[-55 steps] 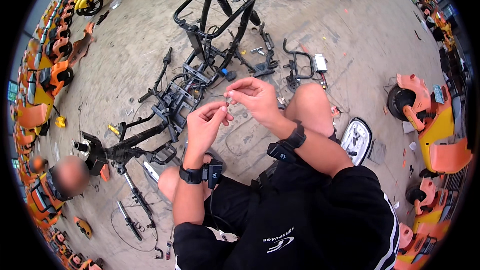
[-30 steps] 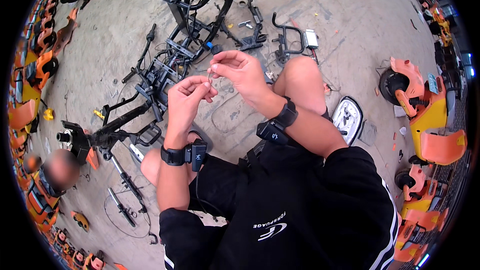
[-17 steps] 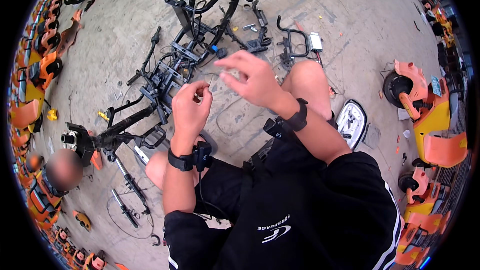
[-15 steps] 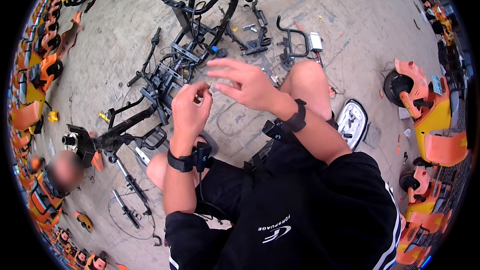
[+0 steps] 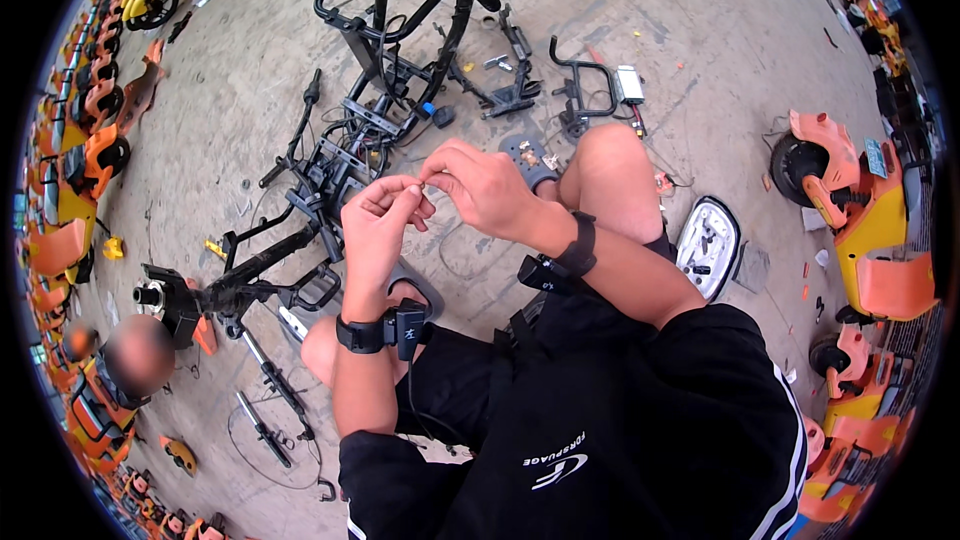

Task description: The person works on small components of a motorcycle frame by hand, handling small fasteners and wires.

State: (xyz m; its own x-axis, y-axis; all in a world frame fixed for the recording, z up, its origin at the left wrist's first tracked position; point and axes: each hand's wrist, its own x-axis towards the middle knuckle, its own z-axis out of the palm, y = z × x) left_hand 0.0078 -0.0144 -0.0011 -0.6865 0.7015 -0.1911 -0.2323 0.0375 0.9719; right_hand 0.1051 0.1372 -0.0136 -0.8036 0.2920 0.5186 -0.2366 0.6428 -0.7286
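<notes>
Over the black scooter frame (image 5: pixel 262 252) on the floor, my two hands meet at their fingertips. My left hand (image 5: pixel 374 232) is closed in a pinch, thumb against forefinger, its other fingers curled. Against those tips, my right hand (image 5: pixel 488 190) is also pinched, coming in from the right. Whatever sits between the fingertips is too small to make out. Below and beyond the hands, cables and black brackets lie along the frame, with a blue connector (image 5: pixel 429 109) among them.
Beyond my knee lie a bent black tube rack (image 5: pixel 585 65) and a silver box (image 5: pixel 628 85). A white-lined shell (image 5: pixel 706 252) is at my right. Fork tubes (image 5: pixel 264 428) lie at left. Orange and yellow scooters (image 5: pixel 880 240) line both sides.
My right hand's spread fingers have closed into a pinch and come to my left fingertips. My left hand stays pinched, slightly turned. The view has shifted a little.
</notes>
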